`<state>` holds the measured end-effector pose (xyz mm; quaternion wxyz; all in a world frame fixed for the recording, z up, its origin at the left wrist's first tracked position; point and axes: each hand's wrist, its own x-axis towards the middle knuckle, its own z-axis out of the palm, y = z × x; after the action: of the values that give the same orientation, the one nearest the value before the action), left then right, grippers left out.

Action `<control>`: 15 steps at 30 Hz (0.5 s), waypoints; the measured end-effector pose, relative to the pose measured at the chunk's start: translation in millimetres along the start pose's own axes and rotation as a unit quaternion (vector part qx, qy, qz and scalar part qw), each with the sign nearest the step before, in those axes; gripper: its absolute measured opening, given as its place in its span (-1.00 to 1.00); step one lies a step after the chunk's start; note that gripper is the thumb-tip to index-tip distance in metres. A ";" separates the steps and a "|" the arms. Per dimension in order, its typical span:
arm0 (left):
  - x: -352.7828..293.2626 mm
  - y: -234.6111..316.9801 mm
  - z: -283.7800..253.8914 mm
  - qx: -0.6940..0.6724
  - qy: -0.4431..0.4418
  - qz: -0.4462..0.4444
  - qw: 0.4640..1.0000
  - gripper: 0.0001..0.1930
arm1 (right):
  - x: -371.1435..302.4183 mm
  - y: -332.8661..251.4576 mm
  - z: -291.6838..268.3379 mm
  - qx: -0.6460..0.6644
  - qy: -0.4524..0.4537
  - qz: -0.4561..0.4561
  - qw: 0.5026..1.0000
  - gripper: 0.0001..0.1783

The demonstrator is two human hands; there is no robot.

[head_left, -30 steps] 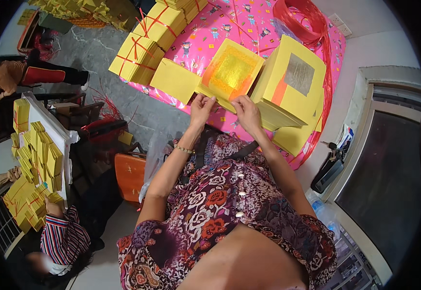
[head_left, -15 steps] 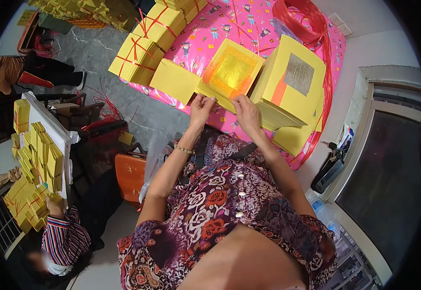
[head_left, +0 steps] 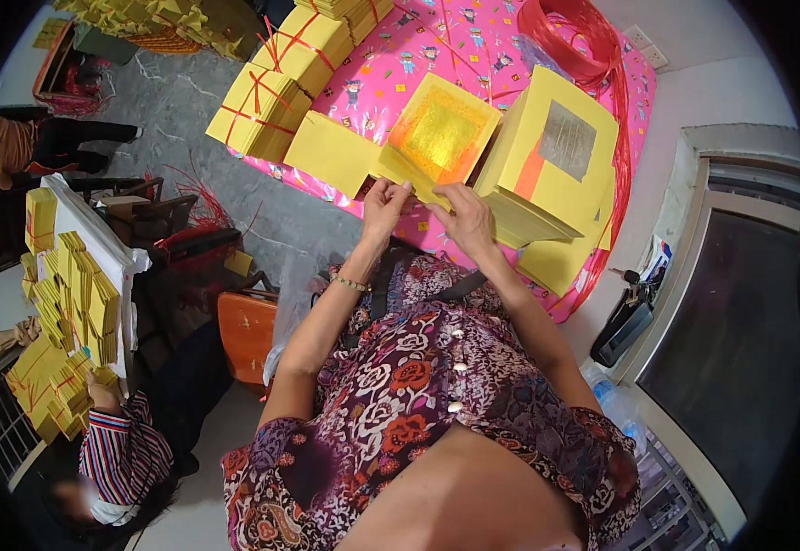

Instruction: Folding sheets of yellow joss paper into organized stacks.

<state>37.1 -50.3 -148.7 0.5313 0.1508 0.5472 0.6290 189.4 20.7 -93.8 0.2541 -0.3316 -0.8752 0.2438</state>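
Observation:
A stack of yellow paper sheets lies in front of me on the pink table; its top sheet bears a shiny gold square with an orange border. The near edge of this sheet is lifted and bent up over part of the gold. My left hand pinches the left end of that edge between thumb and fingers. My right hand is closed on the edge's right end, fingers curled. To the right stands a taller stack of yellow paper with a silver square on top. A plain yellow stack lies to the left.
Bundles of yellow paper tied with red string line the table's left side. A coil of red plastic ribbon sits at the far right. An orange chair is at my left. One co-worker in striped sleeves handles yellow paper; another person stands farther off.
The near edge of the gold-square sheet has come up and bends away from me. My right fingers have curled and shifted slightly left. The farther person's legs have moved.

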 end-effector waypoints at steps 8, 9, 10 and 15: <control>1.3 -4.4 -4.6 0.000 -0.007 -0.014 1.000 -0.82 | -2.1 4.8 1.4 0.065 -0.012 0.089 0.994 -0.70; 2.1 -5.9 -6.1 0.000 -0.006 -0.013 1.000 -0.82 | -1.7 5.9 1.1 0.065 -0.012 0.088 0.994 -0.70; 2.8 -7.5 -7.5 0.002 -0.008 -0.013 1.000 -0.82 | -1.5 6.9 0.7 0.071 -0.017 0.088 0.993 -0.70; 0.9 -2.6 0.8 -0.013 0.017 0.004 1.000 -0.81 | -2.0 9.3 0.6 0.092 -0.019 0.099 0.991 -0.71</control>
<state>38.7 -49.5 -151.0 0.5213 0.1352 0.5478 0.6402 194.6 25.3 -100.3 0.2421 -0.3867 -0.8166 0.3535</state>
